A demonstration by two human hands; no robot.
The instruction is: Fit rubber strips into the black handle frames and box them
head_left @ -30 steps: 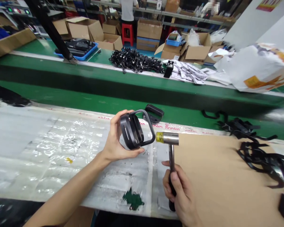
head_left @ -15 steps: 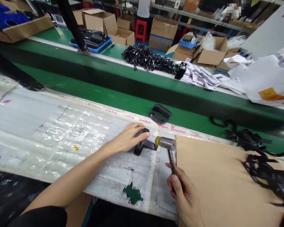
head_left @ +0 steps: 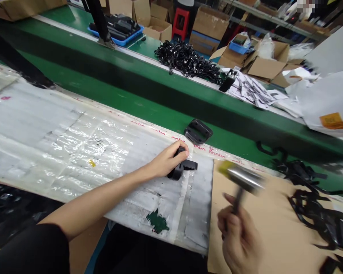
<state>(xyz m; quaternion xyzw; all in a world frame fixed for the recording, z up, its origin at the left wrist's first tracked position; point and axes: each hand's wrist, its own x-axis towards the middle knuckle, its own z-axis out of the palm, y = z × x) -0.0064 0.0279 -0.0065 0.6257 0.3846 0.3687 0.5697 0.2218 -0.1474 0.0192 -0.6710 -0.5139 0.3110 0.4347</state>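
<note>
My left hand [head_left: 171,158] is closed around a black plastic part [head_left: 176,172] resting on the film-covered bench. A short flat arm of that part points right, toward the hammer. In my right hand [head_left: 237,232] is the handle of a hammer [head_left: 242,177], its metal head smeared by motion and its yellow face turned left. The hammer is raised to the right of the part and apart from it. Beyond my left hand, a black frame-shaped piece [head_left: 198,131] with a slot lies at the bench's far edge.
Brown cardboard [head_left: 270,217] covers the bench on the right, with black curved pieces [head_left: 317,217] at its far side. Behind runs a green conveyor [head_left: 125,99]. A heap of black cables [head_left: 187,61], a blue tray [head_left: 128,38] and paper slips [head_left: 248,89] lie beyond it.
The hammer has swung right and away from the black part, together with my right hand. My left hand still holds the part. The whole view has shifted slightly.
</note>
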